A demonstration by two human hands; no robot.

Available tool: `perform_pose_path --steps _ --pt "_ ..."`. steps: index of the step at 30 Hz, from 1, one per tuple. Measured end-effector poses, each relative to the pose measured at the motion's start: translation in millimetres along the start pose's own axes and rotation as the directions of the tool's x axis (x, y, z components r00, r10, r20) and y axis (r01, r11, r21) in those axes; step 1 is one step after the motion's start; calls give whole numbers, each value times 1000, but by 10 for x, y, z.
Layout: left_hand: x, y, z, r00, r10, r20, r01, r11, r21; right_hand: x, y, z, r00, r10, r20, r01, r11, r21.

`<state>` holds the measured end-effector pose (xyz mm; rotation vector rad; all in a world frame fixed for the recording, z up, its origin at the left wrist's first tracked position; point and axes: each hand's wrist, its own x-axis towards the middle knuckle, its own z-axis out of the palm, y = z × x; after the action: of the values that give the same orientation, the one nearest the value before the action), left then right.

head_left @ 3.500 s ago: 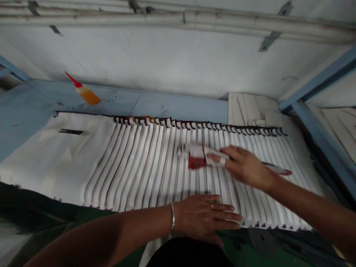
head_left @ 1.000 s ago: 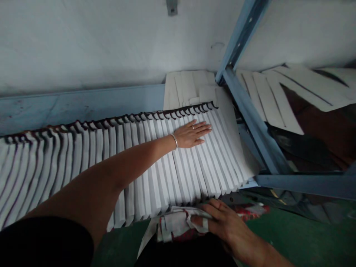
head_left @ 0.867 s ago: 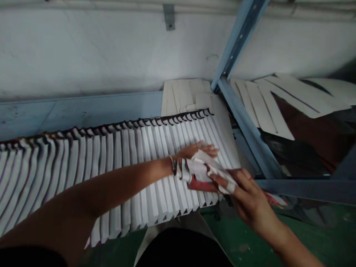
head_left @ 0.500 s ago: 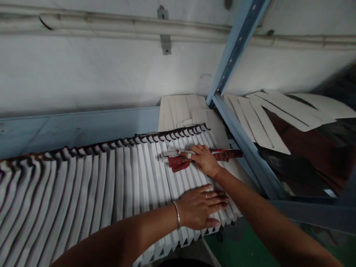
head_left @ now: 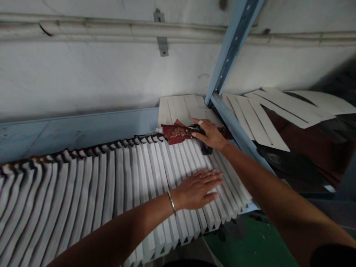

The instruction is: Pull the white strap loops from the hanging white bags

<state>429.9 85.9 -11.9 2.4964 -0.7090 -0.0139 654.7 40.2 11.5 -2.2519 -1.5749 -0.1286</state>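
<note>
in the head view, we look down on a long row of slim white overlapping folded pieces [head_left: 139, 178] with dark, wavy upper edges, lying along a flat light-blue bench [head_left: 119, 120]. our left hand [head_left: 198, 191] is open and palm down, fingers spread and pointing to the right, resting on the right part of the row. we wear a thin silver-coloured bracelet [head_left: 171, 202] on that wrist and a ring on one finger.

our right hand [head_left: 209, 132] is above the left one, closed around a crumpled red patterned bundle [head_left: 178, 133] with small leaf-like figures, its thumb on the near side and its fingers over the top. the bundle lies sideways across the upper edge of the row, near its right end, and shows on both sides of our hand. a small black piece [head_left: 206, 147] sticks out below it; we cannot tell whether it belongs to the bundle. we have a white band around one finger of this hand.

just behind the bundle we see flat cream-coloured sheets [head_left: 176, 107], beside a blue metal post [head_left: 233, 48] with holes. beyond the post, more off-white cut sheets [head_left: 258, 120] lie spread over dark material. pale jointed pipes [head_left: 111, 31] run along the whitish wall [head_left: 97, 74], and a green floor [head_left: 250, 241] shows at the lower right.
</note>
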Motion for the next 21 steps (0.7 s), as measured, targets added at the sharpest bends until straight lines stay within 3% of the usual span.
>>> perform_pose_path --steps 5,8,11,13,15,16,18,21 --pt "236 -323 148 997 50 50 -59 982 181 -156 37 124 988 126 91 -126 992 -8" --pt "230 -279 91 997 67 42 -73 979 193 -69 30 182 973 219 71 -219 976 -1" --pt "225 -96 -389 986 85 -142 -67 990 127 -155 -37 81 971 224 81 -227 973 33" --pt "340 -42 -816 927 63 -369 -24 994 110 -379 -133 -1 974 204 103 -211 976 60" --pt "568 -122 -1110 889 2 -458 67 989 134 -688 -266 -49 974 164 154 -178 981 77" --pt "709 -209 -1163 919 -36 -394 100 984 145 -849 -338 -58 973 140 184 -156 985 74" --pt "989 -439 -1069 992 -84 -93 97 986 139 -1143 -472 -61 967 97 235 -110 993 42" --pt "1242 -774 -643 967 -118 227 84 984 154 -1514 -636 -74 960 80 268 -83 997 -2"
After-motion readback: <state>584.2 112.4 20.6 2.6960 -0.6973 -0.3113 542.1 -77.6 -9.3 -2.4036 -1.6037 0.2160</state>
